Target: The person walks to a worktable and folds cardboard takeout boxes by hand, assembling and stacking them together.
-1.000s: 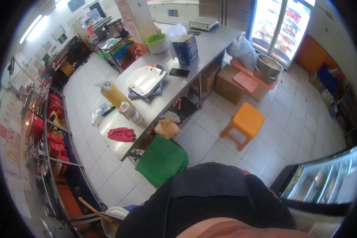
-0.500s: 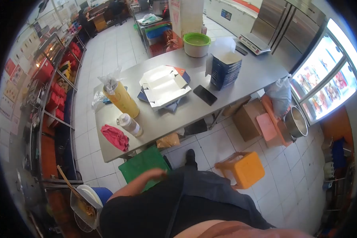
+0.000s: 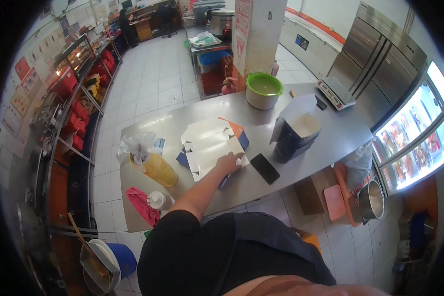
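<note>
Head view: the left hand (image 3: 228, 164) touches an open white cardboard box (image 3: 207, 145) near a flat black phone (image 3: 265, 168); whether its fingers grip, I cannot tell.

Nothing legible. Red-and-white signs (image 3: 240, 39) on pillar (image 3: 264, 37): print too small. Right of pillar: sticker (image 3: 301, 42) on white freezer (image 3: 313, 34), unreadable. Left of pillar, posted sheets (image 3: 21, 93) on wall (image 3: 7, 130): blurred.

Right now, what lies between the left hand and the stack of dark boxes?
In the head view, a black phone lies flat on the table between the left hand and the stack.
</note>
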Motion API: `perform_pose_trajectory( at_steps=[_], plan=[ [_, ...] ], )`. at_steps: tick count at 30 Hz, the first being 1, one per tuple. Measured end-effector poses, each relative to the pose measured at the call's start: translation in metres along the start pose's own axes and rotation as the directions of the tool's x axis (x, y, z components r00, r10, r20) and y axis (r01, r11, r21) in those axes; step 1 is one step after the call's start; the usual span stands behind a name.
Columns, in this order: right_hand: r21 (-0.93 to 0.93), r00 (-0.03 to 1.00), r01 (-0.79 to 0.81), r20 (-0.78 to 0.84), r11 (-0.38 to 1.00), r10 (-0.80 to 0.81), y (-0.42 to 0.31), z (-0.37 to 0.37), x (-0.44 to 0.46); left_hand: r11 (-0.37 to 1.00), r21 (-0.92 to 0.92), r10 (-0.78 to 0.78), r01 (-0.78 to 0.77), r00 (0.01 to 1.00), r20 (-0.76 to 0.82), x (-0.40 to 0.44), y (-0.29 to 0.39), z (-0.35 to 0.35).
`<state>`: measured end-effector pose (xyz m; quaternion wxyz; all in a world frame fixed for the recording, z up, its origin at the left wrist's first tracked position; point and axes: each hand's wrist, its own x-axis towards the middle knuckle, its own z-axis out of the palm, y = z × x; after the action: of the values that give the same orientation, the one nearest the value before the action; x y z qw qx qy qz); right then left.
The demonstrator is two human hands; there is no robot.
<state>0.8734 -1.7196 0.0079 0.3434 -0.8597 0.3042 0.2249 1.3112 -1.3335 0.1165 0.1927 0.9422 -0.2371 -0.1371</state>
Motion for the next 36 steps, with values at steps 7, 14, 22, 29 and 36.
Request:
perform_pose_trajectory(
  at_steps=[7, 14, 22, 29, 36],
  plan=[
    [-0.107, 0.998, 0.039, 0.056, 0.993, -0.033, -0.02, -0.049, 0.077, 0.995, 0.093, 0.02, -0.028, 0.996, 0.082, 0.002, 0.007, -0.016],
    [-0.159, 0.987, 0.111, 0.133, 0.981, -0.091, -0.047, -0.081, 0.134, 0.997, 0.035, 0.066, -0.068, 0.997, 0.035, 0.011, -0.001, 0.001],
    [-0.179, 0.968, 0.184, 0.201, 0.967, -0.147, -0.072, -0.1, 0.192, 0.982, -0.133, 0.114, -0.135, 0.981, -0.155, 0.011, -0.012, 0.015],
    [-0.192, 0.956, 0.201, 0.253, 0.961, -0.149, -0.075, -0.126, 0.223, 0.997, -0.004, 0.068, -0.079, 0.888, -0.455, -0.008, 0.016, 0.018],
    [-0.198, 0.945, 0.216, 0.29, 0.956, -0.153, -0.066, -0.141, 0.242, 0.998, 0.066, 0.032, 0.009, 0.803, -0.596, -0.011, 0.025, 0.03]
  ],
)
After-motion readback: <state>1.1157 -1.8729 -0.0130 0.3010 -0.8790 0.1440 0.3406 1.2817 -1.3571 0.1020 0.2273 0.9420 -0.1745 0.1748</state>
